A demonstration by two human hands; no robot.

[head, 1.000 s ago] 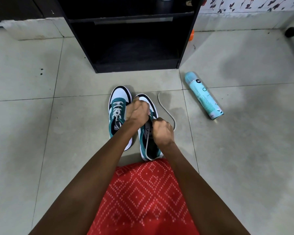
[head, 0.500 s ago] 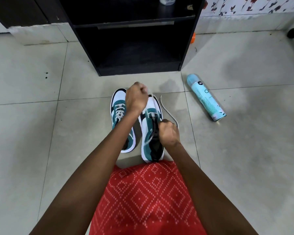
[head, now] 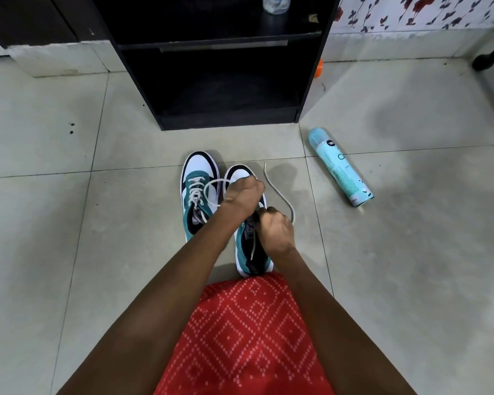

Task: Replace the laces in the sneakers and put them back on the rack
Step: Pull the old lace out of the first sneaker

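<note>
Grip first: the left hand (head: 244, 192) is curled tight and pinches the white lace (head: 211, 183), drawing a slack loop out sideways over the toe of the right sneaker (head: 238, 173). Just behind it the right hand (head: 277, 229) is also curled, closed round the same lace at the eyelets, though which hole it is working cannot be made out. The lace's free end trails away from that hand onto the floor (head: 411, 252). The left sneaker (head: 198, 192) stands touching its partner and looks fully laced, so the job seems about half done, with the black rack (head: 226, 121) waiting just beyond the toes. The loop drapes across the laced sneaker, and a hard pull could snag it on that shoe's crossings or drag the shoe askew. Uneven pulling could also leave one end too short to tie. A spray can (head: 341, 166) lies on its side near the loose end, and a sweep of the lace might set it rolling.
</note>
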